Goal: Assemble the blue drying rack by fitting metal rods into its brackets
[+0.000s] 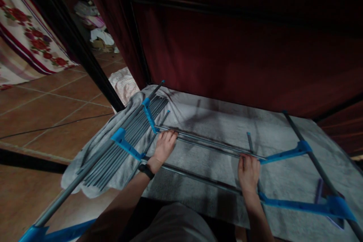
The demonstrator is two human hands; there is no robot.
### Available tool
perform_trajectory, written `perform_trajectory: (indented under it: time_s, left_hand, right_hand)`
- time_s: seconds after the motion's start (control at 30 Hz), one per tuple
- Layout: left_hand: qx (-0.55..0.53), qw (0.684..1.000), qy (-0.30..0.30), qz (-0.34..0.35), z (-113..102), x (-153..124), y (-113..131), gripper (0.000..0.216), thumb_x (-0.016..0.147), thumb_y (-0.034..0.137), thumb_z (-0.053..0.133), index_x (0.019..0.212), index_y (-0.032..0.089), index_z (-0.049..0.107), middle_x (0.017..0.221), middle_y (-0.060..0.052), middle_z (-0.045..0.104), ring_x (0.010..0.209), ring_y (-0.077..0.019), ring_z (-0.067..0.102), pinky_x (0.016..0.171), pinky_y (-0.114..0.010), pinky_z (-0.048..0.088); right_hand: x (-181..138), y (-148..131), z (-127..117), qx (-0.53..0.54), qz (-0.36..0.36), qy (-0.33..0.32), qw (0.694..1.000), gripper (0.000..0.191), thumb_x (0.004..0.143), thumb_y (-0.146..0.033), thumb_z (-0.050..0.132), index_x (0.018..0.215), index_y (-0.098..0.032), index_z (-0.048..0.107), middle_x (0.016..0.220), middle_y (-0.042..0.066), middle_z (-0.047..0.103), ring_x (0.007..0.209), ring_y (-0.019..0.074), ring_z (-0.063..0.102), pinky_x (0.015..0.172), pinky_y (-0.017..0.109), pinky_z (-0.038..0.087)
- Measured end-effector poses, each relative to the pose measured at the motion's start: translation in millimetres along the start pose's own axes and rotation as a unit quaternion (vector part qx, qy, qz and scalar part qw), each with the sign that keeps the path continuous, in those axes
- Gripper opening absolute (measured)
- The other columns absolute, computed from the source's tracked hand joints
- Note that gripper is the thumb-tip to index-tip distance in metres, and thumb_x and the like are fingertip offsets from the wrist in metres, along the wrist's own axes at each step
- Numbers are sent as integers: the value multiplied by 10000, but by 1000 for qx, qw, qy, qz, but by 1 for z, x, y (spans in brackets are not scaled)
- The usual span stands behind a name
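Two thin grey rods [210, 144] (dull metal, side by side) are laid across a grey cloth [215, 117], between blue plastic connectors [286, 155]. Their left end is clasped by the left hand [165, 145], fingers curled over. Their right end is touched by the right hand [248, 172], fingers extended; a grip cannot be told. Five connectors are counted, and one bundle of spare rods [127, 147].
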State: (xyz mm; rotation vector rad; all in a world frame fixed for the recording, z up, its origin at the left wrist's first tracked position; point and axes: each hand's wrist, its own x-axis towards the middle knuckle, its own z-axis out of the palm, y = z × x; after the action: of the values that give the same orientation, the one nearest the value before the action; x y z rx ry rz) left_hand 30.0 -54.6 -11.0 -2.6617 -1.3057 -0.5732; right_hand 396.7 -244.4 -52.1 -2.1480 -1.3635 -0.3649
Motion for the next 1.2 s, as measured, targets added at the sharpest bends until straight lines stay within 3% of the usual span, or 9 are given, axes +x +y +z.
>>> perform_trajectory:
  time_s: [0.1,0.23,0.43,0.57,0.7,0.9,1.2]
  left_hand:
    - [-1,1000,13,-5,-7,12,-3,423,979,122,442,1350,185,636,1315,-163,654,1307,-296,551,1162,-489,374]
    - [-31,999,-13,18,-9,21,-11,434,966,90,429,1305,217,668,1212,-117,704,1182,-264,617,1189,-492,350]
    - [-43,998,-35,36,-5,25,-23,379,984,116,434,1258,201,681,1109,-112,699,1131,-275,596,1076,-438,439]
    - [-46,996,-64,51,-1,32,-26,288,1036,214,436,1192,202,679,1115,-97,687,1091,-261,594,1009,-414,449]
    - [-24,996,-88,22,0,41,-20,239,1031,339,510,1084,185,685,1117,-116,702,1091,-282,608,997,-426,437]
    - [-8,992,-126,-13,-2,54,-12,168,946,267,622,1052,171,711,1054,-140,731,1084,-316,645,991,-452,439]
    - [-21,991,-128,-18,0,57,-14,272,985,338,560,1055,148,742,1038,-168,759,1058,-321,678,967,-441,431]
  right_hand:
    - [11,2,-6,-16,-3,9,1000,343,1016,-354,402,1151,-159,651,1127,180,646,1090,327,564,970,463,430]
    - [23,6,-6,-39,-51,-25,998,331,1001,-307,417,1197,-166,644,1115,157,661,1076,324,555,988,469,417]
    - [39,15,-9,-52,-84,-96,990,273,998,-332,451,1089,-203,674,1008,114,683,1009,299,576,935,432,423]
    - [49,16,-6,-93,-98,-110,985,256,968,-341,494,1009,-182,691,966,126,701,970,302,597,898,428,422]
    - [57,13,0,-128,-88,-113,981,260,952,-311,500,931,-175,720,917,132,734,917,295,638,868,420,434]
    - [62,9,2,-155,-61,-125,978,279,938,-309,529,944,-175,774,891,147,767,878,306,698,835,418,471]
    - [75,-5,-16,-207,-16,-246,947,291,959,-338,553,1100,-244,790,960,95,799,880,248,749,762,327,484]
